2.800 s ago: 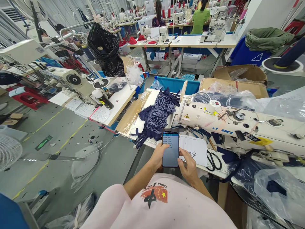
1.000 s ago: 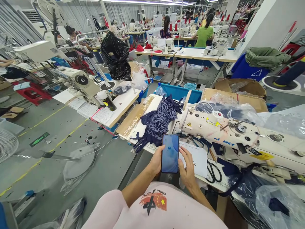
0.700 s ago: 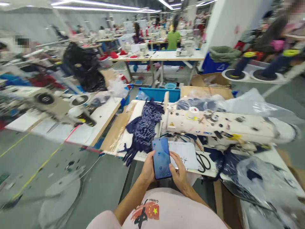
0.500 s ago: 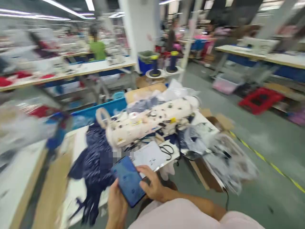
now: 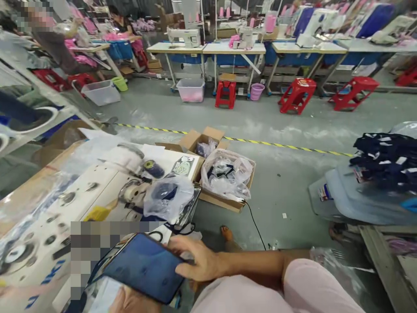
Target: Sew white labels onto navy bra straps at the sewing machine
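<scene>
A dark-screened smartphone (image 5: 146, 269) lies tilted at the lower middle, in front of my lap. My left hand (image 5: 138, 303) holds its near lower edge, partly cut off by the bottom of the picture. At its right end my right hand (image 5: 200, 258) grips the edge, with the thumb at the front and the fingers partly hidden behind. Just beyond the phone is a white sewing machine (image 5: 94, 204) with dials and a yellow tag. A dark thread spool (image 5: 153, 168) and a clear plastic bag (image 5: 167, 198) lie by the machine's far end.
An open carton with a plastic liner (image 5: 228, 174) stands on the floor past the table. To the right, dark garments (image 5: 386, 163) lie on a grey-blue lidded bin (image 5: 355, 195). Red stools (image 5: 226, 93) and machine tables line the back. A black cable (image 5: 256, 224) crosses the floor.
My view has swung to the right and closer to the sewing machine. Both hands still hold the phone, which now appears larger and lies flatter. The navy garment at the left has left the view.
</scene>
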The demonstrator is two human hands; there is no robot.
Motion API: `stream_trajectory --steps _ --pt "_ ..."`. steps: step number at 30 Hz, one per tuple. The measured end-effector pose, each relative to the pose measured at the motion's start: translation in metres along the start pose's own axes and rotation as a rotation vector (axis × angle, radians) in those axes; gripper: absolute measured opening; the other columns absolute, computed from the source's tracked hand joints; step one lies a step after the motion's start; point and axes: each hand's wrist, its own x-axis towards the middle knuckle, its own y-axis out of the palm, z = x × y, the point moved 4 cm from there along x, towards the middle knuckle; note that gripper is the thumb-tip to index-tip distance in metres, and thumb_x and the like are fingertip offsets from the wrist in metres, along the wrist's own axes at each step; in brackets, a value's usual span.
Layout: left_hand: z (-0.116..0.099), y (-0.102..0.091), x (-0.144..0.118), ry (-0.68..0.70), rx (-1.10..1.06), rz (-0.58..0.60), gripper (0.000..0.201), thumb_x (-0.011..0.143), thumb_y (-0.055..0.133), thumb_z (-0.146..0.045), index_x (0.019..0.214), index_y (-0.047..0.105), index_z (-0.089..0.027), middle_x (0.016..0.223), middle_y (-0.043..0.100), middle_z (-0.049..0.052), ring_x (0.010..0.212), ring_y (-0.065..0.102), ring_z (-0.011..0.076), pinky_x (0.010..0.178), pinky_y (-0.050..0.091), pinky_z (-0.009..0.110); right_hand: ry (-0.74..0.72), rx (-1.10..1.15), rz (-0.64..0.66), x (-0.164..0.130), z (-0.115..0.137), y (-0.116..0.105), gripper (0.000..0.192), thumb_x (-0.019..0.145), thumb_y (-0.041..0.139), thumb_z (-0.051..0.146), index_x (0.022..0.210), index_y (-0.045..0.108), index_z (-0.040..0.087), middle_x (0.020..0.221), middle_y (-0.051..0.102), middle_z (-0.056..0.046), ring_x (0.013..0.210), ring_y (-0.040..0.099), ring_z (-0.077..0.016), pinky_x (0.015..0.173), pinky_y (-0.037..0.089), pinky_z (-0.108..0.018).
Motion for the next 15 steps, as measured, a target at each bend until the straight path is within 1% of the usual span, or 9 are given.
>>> stream_trajectory --steps 2,4,5,7,9,10,12,14,15 --pt "0.013 0.049 0.004 -0.038 -0.008 0.071 0.051 0.069 0.039 -0.055 0.113 0.052 -0.032 0.106 0.063 0.002 0.115 0.045 0.0291 0.09 0.043 0.046 0.141 0.043 -0.077 -0.007 -0.008 -0.038 0.032 0.078 0.043 0.044 0.09 0.052 0.016 0.075 0.054 -0.002 0.067 0.052 -0.0122 0.065 0.045 -0.024" --pt "0.032 0.096 0.007 -0.128 -0.013 0.208 0.05 0.071 0.038 -0.049 0.112 0.053 -0.026 0.104 0.064 0.005 0.111 0.048 0.0287 0.091 0.042 0.046 0.294 0.096 -0.114 -0.02 -0.019 -0.071 0.031 0.076 0.045 0.046 0.067 0.049 0.017 0.06 0.045 0.003 0.055 0.042 -0.009 0.054 0.041 -0.022" --pt "0.043 0.118 0.01 -0.181 -0.006 0.281 0.048 0.072 0.038 -0.046 0.11 0.055 -0.022 0.103 0.064 0.006 0.11 0.049 0.0287 0.091 0.042 0.045 0.358 0.134 -0.132 -0.027 -0.024 -0.085 0.034 0.075 0.046 0.049 0.063 0.047 0.017 0.058 0.042 0.004 0.053 0.039 -0.0082 0.052 0.039 -0.021" --pt "0.066 0.154 0.016 -0.28 0.041 0.433 0.045 0.074 0.038 -0.042 0.105 0.057 -0.017 0.102 0.063 0.009 0.109 0.05 0.028 0.092 0.04 0.044 0.461 0.201 -0.213 -0.045 -0.034 -0.114 0.039 0.073 0.047 0.054 0.064 0.049 0.016 0.059 0.045 0.003 0.054 0.04 -0.0086 0.052 0.039 -0.022" --pt "0.09 0.178 0.026 -0.315 0.137 0.566 0.039 0.076 0.041 -0.039 0.102 0.058 -0.015 0.106 0.062 0.011 0.11 0.049 0.0266 0.095 0.037 0.041 0.537 0.219 -0.317 -0.065 -0.043 -0.145 0.043 0.073 0.044 0.057 0.072 0.054 0.015 0.065 0.053 0.001 0.059 0.047 -0.0111 0.057 0.042 -0.024" --pt "0.101 0.182 0.033 -0.303 0.204 0.607 0.037 0.077 0.044 -0.038 0.102 0.058 -0.015 0.108 0.061 0.011 0.111 0.049 0.026 0.096 0.035 0.041 0.592 0.19 -0.383 -0.076 -0.048 -0.162 0.045 0.073 0.043 0.058 0.076 0.056 0.015 0.069 0.056 -0.001 0.062 0.05 -0.013 0.06 0.043 -0.026" --pt "0.121 0.176 0.046 -0.266 0.375 0.6 0.031 0.076 0.052 -0.034 0.1 0.058 -0.016 0.107 0.06 0.011 0.108 0.051 0.0257 0.098 0.031 0.04 0.763 0.06 -0.558 -0.103 -0.061 -0.202 0.046 0.073 0.044 0.057 0.083 0.058 0.014 0.079 0.062 -0.003 0.073 0.055 -0.0169 0.067 0.045 -0.029" --pt "0.139 0.152 0.056 -0.305 0.531 0.496 0.022 0.072 0.059 -0.025 0.092 0.062 -0.016 0.096 0.064 0.009 0.098 0.056 0.0251 0.098 0.03 0.038 0.912 -0.072 -0.678 -0.127 -0.075 -0.241 0.045 0.075 0.043 0.053 0.087 0.059 0.013 0.085 0.063 -0.006 0.082 0.056 -0.0199 0.073 0.045 -0.031" --pt "0.146 0.139 0.058 -0.358 0.515 0.451 0.014 0.07 0.062 -0.02 0.083 0.063 -0.017 0.088 0.064 0.007 0.096 0.056 0.0234 0.096 0.033 0.034 0.98 -0.129 -0.706 -0.137 -0.084 -0.26 0.042 0.077 0.042 0.05 0.085 0.059 0.012 0.084 0.064 -0.007 0.084 0.056 -0.0207 0.073 0.044 -0.031"
